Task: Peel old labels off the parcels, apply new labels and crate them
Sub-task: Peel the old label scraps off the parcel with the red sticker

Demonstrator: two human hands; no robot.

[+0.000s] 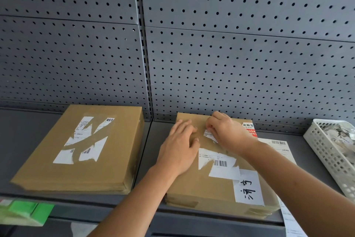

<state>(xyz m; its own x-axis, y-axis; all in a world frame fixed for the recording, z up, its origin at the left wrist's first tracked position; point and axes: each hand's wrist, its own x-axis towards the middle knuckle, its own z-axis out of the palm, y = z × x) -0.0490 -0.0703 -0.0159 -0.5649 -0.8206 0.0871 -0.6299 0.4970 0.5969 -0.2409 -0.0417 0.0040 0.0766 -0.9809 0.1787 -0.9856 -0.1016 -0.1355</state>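
Lower centre: left hand [178,148] lies flat, pressing the cardboard parcel [201,188]; right hand [224,131] pinches a torn label scrap [208,134] on top.

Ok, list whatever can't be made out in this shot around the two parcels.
Head view throughout:
label scrap pinched by the right hand: its fingers hide most of it.
top of the right parcel under the left hand: covered.
label sheet: partly hidden by that parcel and the right forearm.
white basket: cut by the right edge; contents unclear.
green item: blurred, cut by the left edge.
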